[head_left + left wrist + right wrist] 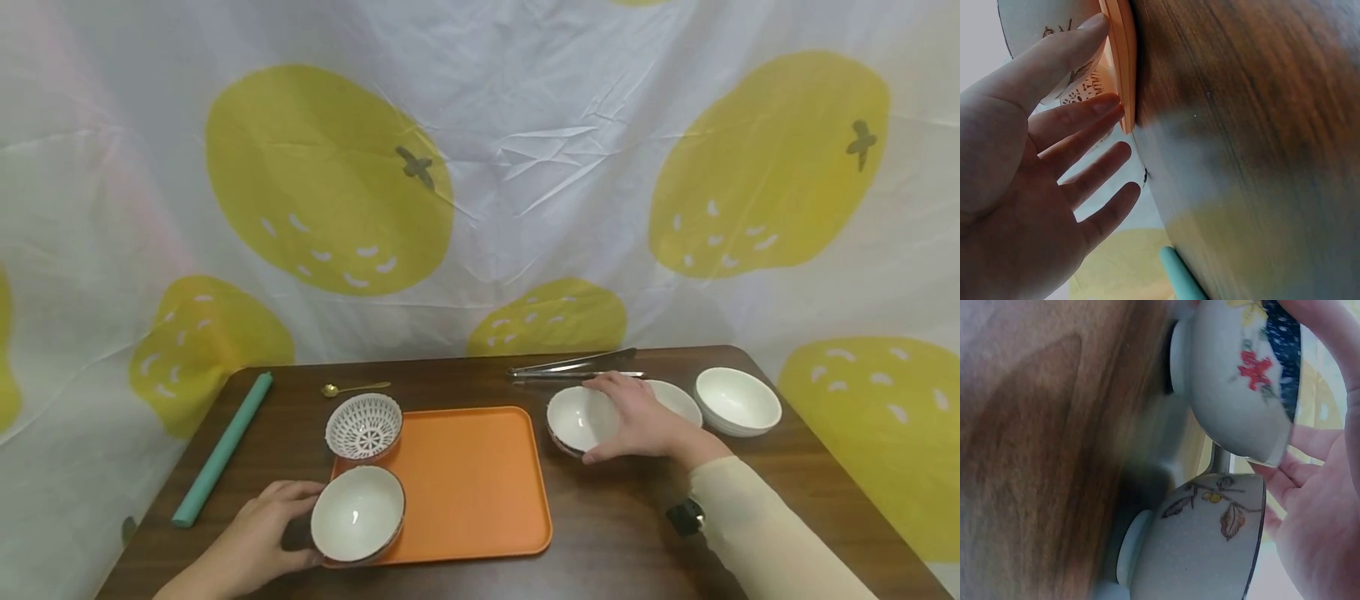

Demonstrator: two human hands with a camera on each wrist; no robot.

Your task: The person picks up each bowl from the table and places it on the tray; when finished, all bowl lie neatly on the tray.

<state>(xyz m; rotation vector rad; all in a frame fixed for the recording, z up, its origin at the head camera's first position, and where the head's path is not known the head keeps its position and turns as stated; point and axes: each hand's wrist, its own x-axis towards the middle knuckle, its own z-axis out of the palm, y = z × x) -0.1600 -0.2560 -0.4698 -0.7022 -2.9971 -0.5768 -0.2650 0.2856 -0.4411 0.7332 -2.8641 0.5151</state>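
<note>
My right hand (633, 417) grips a small white bowl (576, 417) right of the tray, thumb at its near side and fingers at its far side. Red and yellow flowers and a dark blue patch mark that bowl's outside (1241, 375) in the right wrist view. Close beside it stands a bowl with brown leaves (1204, 544), partly behind my hand in the head view. My left hand (262, 525), fingers loosely spread, is beside a white bowl (357, 512) at the front left of an orange tray (472, 483). Whether it touches the bowl or tray is unclear.
A patterned bowl (365, 427) stands at the tray's back left corner. Behind it lies a small gold spoon (356, 388). Metal tongs (573, 365) lie at the back, a white bowl (738, 400) sits far right, and a green roll (225, 450) lies along the left.
</note>
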